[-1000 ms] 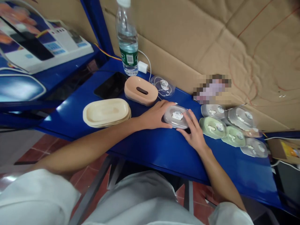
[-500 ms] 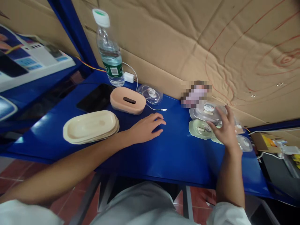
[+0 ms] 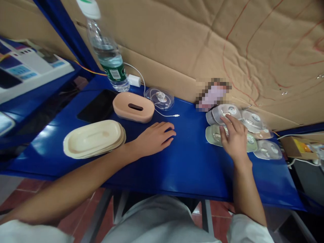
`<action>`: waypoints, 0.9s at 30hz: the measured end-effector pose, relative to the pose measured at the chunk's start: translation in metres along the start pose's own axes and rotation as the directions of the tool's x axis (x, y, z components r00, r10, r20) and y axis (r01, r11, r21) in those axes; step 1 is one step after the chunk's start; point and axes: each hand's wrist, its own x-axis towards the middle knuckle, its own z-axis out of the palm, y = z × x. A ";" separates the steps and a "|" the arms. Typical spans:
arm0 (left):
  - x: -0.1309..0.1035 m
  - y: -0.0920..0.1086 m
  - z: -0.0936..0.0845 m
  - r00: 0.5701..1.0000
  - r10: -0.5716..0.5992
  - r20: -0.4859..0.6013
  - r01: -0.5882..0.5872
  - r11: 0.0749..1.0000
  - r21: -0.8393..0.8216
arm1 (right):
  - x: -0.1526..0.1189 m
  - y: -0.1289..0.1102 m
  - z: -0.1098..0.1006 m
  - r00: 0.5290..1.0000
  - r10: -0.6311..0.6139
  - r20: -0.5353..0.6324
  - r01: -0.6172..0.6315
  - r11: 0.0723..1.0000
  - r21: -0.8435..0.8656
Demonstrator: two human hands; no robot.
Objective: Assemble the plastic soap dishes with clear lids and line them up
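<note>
R hand [image 3: 234, 138] is lying flat, fingers spread, pressing on but not gripping the top lid [image 3: 226, 113] of the lid pile [image 3: 243, 131] at the bench's [image 3: 189, 162] right end, w/ L hand [image 3: 154, 136] resting loose and empty left of it, so a sideways nudge is risking the loose lids sliding off.

Bare tabletop [image 3: 192, 148] between both hands

Head-worn camera, looking forward and down, close over blue table [image 3: 192, 168]
</note>
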 end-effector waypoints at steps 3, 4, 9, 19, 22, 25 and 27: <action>-0.002 0.017 -0.019 0.999 0.037 -0.015 -0.036 0.997 0.069 | 0.002 -0.006 -0.001 1.000 0.008 -0.025 -0.008 1.000 0.003; -0.007 0.024 -0.030 0.998 0.045 -0.051 -0.041 0.995 0.091 | 0.002 -0.010 -0.002 0.999 -0.005 -0.036 0.006 1.000 0.017; -0.076 0.041 -0.075 0.850 -0.263 -0.457 0.343 0.934 0.099 | -0.011 -0.050 -0.005 0.961 -0.276 -0.010 0.271 0.932 0.240; -0.146 0.048 -0.031 0.726 -0.582 -0.366 0.662 0.737 0.141 | -0.073 -0.126 0.006 0.634 -0.773 -0.001 0.700 0.573 0.427; -0.117 0.070 -0.024 0.807 -0.504 -0.308 0.554 0.826 0.100 | -0.067 -0.127 0.000 0.718 -0.696 0.000 0.646 0.666 0.373; -0.090 0.087 -0.017 0.859 -0.411 -0.305 0.445 0.894 0.048 | -0.060 -0.127 -0.003 0.811 -0.584 -0.042 0.562 0.756 0.337; -0.076 0.095 -0.010 0.900 -0.333 -0.281 0.354 0.935 0.025 | -0.056 -0.125 -0.004 0.834 -0.548 -0.059 0.534 0.777 0.332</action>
